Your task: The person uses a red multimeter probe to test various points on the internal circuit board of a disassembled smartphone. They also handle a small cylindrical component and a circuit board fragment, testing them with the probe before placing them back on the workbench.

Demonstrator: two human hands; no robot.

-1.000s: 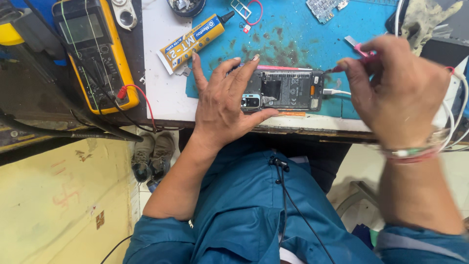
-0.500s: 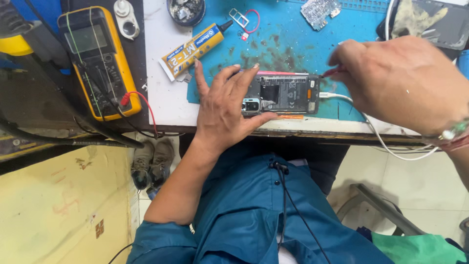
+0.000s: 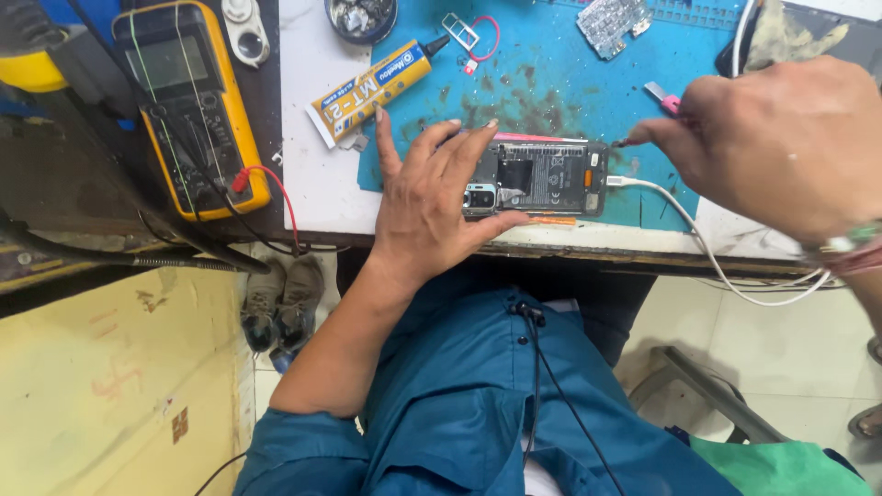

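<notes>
An opened phone [image 3: 542,177] with its back cover off lies on the blue work mat [image 3: 551,73] near the table's front edge. My left hand [image 3: 432,197] rests flat on the phone's left end and pins it down with spread fingers. My right hand [image 3: 781,142] is closed around a thin pink-handled tool [image 3: 660,97]. The tool's tip touches the phone's upper right corner. A white cable [image 3: 698,239] is plugged into the phone's right end and hangs off the table edge.
A yellow multimeter [image 3: 188,101] with red and black leads lies at the left. A yellow glue tube [image 3: 372,90] sits above my left hand. A small bowl of parts [image 3: 360,16], a SIM tray [image 3: 459,32] and a circuit board [image 3: 611,20] lie farther back. Shoes [image 3: 280,298] stand on the floor below.
My right hand has shifted to the right and its tool tip now sits at the phone's upper right corner. My left hand stays on the phone.
</notes>
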